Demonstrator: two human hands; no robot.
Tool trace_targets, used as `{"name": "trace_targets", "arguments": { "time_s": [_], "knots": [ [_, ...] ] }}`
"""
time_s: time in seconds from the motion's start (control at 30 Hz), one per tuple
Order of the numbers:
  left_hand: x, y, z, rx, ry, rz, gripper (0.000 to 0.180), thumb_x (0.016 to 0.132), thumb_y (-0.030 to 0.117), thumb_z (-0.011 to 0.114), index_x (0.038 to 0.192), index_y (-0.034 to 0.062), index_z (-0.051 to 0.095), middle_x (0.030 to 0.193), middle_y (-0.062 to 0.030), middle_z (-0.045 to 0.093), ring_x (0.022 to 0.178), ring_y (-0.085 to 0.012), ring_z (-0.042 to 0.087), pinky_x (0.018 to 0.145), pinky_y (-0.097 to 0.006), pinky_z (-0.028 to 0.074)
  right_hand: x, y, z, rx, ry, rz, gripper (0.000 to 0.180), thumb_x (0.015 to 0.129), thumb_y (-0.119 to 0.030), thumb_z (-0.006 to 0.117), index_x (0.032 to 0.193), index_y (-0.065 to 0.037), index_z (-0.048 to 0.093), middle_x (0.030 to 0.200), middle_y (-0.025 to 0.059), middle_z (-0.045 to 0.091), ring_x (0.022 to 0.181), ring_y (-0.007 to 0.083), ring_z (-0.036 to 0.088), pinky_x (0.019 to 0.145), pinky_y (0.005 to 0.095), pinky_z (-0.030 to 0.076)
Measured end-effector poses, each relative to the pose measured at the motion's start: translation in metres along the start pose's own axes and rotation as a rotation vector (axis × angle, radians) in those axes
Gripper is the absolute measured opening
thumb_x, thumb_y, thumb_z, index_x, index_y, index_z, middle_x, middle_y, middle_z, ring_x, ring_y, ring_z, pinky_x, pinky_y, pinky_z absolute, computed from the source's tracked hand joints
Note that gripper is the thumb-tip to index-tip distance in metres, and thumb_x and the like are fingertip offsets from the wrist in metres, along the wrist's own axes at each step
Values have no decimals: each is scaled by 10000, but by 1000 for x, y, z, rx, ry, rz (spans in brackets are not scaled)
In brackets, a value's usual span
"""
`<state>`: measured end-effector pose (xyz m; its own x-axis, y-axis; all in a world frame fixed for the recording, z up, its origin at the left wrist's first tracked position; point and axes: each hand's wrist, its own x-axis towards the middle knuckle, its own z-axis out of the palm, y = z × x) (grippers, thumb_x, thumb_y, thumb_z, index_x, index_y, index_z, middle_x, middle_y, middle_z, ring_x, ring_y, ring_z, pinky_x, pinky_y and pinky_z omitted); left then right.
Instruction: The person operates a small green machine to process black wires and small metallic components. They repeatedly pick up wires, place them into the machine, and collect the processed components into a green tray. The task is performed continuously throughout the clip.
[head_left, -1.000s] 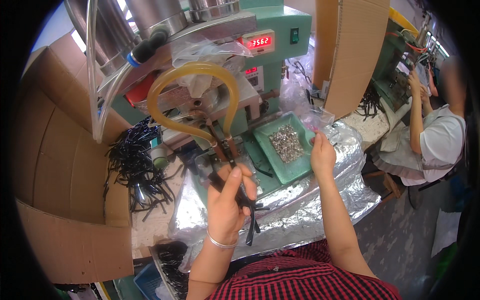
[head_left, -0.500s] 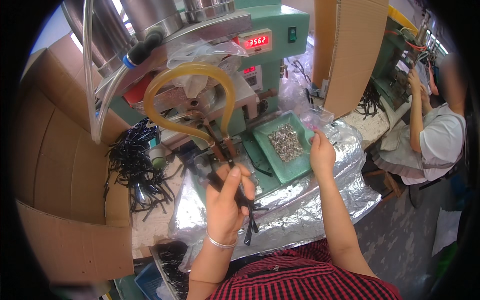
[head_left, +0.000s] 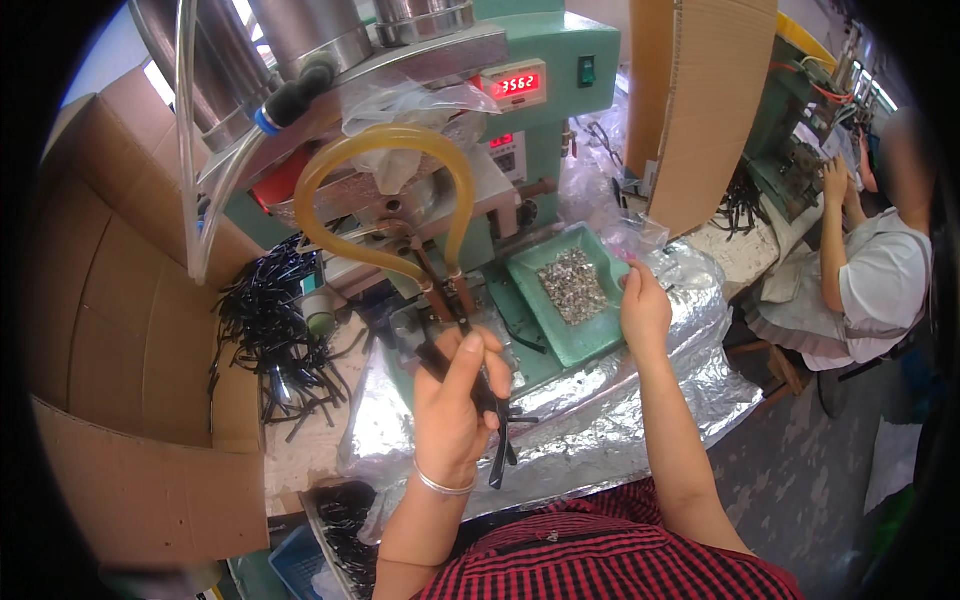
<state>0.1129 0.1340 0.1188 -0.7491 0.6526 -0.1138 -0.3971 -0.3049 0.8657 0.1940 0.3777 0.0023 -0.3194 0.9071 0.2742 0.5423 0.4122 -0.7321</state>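
Observation:
My left hand is closed around several slim black eyeglass temples; their ends stick out below the fingers. The thumb and index finger are right under the two copper-coloured tips of the green machine, and a black temple end reaches up to them. My right hand has its fingers pinched at the right corner of a green tray. Small silvery metal parts lie heaped in the tray. Whether the right fingers also hold a small part is hidden.
A thick yellow tube loops in front of the machine. Black temples are piled at left beside a large cardboard box. Foil covers the bench front. A cardboard panel stands at right; beyond it a co-worker sits at another machine.
Both my hands keep their grips and places. The machine and tube appear slightly farther right in the view. The co-worker's hand has shifted a little.

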Motion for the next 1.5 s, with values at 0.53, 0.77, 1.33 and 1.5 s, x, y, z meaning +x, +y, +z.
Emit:
{"name": "trace_targets", "arguments": {
  "time_s": [0.53, 0.77, 1.33, 1.5],
  "knots": [
    [0, -1, -3, -44, -30, -10, 217, 977, 223, 466, 943, 17, 524, 615, -62, 531, 431, -83, 412, 373, -181, 300, -1, -3, -1, -5, -5, -6, 347, 933, -241, 408, 1153, -79, 622, 908, 117, 690, 858, 294, 655, 779, 383, 486],
    [1, 0, -5, -109, -64, -22, 221, 975, 225, 468, 940, 14, 524, 607, -60, 524, 399, -79, 386, 349, -179, 274, -1, -3, -1, -7, 7, -11, 337, 928, -231, 418, 1142, -78, 627, 895, 112, 691, 849, 296, 656, 767, 383, 490],
    [0, 2, 7, 42, 58, 21, 214, 966, 210, 477, 888, 18, 532, 561, -31, 502, 379, -59, 356, 338, -174, 254, -1, -1, -1, 23, 3, 6, 345, 938, -275, 408, 1089, -75, 645, 873, 123, 682, 835, 313, 647, 761, 393, 483],
    [0, -1, 1, -3, 7, 25, 209, 969, 205, 471, 894, 19, 531, 574, -39, 511, 400, -62, 374, 355, -172, 266, -2, -1, -1, 28, 13, -25, 351, 930, -254, 412, 1114, -58, 637, 889, 114, 689, 849, 300, 653, 769, 381, 487]
  ]
}}
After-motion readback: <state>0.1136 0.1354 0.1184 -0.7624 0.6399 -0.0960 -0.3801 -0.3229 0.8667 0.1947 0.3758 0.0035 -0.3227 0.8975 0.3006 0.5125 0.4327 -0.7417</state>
